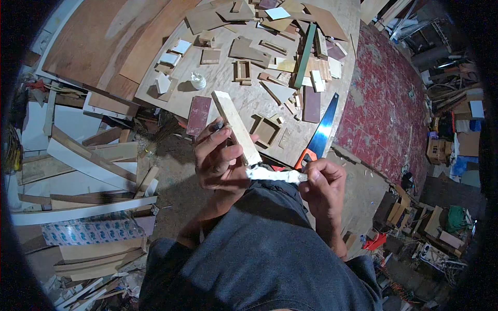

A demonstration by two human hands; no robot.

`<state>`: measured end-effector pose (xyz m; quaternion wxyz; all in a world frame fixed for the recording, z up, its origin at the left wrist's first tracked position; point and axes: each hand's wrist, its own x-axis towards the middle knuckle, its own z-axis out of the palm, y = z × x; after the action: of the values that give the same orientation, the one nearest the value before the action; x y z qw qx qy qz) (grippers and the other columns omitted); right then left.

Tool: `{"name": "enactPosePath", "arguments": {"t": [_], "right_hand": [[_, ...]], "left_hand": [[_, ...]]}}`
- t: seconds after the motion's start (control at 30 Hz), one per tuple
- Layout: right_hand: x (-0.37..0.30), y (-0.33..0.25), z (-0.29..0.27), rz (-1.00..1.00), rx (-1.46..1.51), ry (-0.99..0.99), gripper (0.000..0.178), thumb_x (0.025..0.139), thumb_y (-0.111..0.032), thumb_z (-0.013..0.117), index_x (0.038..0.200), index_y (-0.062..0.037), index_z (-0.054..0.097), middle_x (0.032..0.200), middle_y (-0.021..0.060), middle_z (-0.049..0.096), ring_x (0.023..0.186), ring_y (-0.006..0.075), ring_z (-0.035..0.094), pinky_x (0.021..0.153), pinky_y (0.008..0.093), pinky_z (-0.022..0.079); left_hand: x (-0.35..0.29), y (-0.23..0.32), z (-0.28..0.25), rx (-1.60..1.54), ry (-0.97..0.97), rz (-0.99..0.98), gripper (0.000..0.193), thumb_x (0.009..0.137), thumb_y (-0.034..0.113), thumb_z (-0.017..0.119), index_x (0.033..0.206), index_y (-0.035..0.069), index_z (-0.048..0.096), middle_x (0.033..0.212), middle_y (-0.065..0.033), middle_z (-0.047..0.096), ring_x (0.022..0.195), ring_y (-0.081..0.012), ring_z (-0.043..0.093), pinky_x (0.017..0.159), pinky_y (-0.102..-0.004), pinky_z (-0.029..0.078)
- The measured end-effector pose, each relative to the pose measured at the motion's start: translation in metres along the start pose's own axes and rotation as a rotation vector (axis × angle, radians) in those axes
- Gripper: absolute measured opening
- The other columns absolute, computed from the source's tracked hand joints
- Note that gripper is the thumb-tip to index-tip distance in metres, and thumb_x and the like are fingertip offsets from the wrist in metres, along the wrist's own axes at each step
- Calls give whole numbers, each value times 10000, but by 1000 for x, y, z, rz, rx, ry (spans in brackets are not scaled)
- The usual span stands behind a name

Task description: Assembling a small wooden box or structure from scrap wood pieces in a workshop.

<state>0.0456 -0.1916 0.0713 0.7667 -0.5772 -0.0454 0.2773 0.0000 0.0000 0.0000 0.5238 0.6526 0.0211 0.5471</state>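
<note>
My left hand (220,160) is closed around a pale, narrow wooden strip (236,127), which slants up and away over the table edge. A small dark thing (218,125) shows at its fingertips; its kind is unclear. My right hand (324,186) pinches one end of a thin stick smeared with white, glue-like paste (277,175). The stick's other end meets the near end of the strip, close to my left fingers. Beyond my right hand, a handsaw (322,129) with an orange handle lies at the table's right edge. A small open wooden frame (265,130) sits on the table.
The worktable (176,103) carries scattered wood offcuts, a white container (197,81), a second small frame (242,71) and a long green strip (305,54). Stacked boards (93,155) crowd the left. A red floor patch (378,109) and heaped clutter (441,228) lie right.
</note>
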Motion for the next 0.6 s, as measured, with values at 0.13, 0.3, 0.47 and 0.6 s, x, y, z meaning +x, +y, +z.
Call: {"name": "enactPosePath", "arguments": {"t": [0.13,0.3,0.47,0.6], "right_hand": [[3,0,-5,17,100,55,199,907,-184,661,834,-9,598,705,39,566,527,66,486,421,215,339],[5,7,-8,41,118,23,181,916,-158,638,845,-1,582,761,51,562,566,58,481,407,203,324],[8,12,-3,19,-3,73,157,926,-126,621,840,-1,583,652,26,532,466,48,405,390,213,272],[6,13,2,-3,-26,58,169,925,-131,625,825,-1,584,624,23,522,431,47,374,385,221,257]], "left_hand": [[0,1,8,46,87,75,208,878,103,706,1068,76,627,1205,-141,533,1184,-372,547,760,-412,648],[-4,0,6,101,103,84,225,888,103,691,1090,65,599,1243,-158,500,1248,-372,499,745,-404,658],[0,0,3,117,66,72,245,884,121,705,1105,102,601,1234,-139,497,1260,-353,487,808,-393,641],[-3,-5,-5,206,14,116,229,894,158,706,1102,132,615,1211,-123,505,1265,-340,483,896,-404,601]]}}
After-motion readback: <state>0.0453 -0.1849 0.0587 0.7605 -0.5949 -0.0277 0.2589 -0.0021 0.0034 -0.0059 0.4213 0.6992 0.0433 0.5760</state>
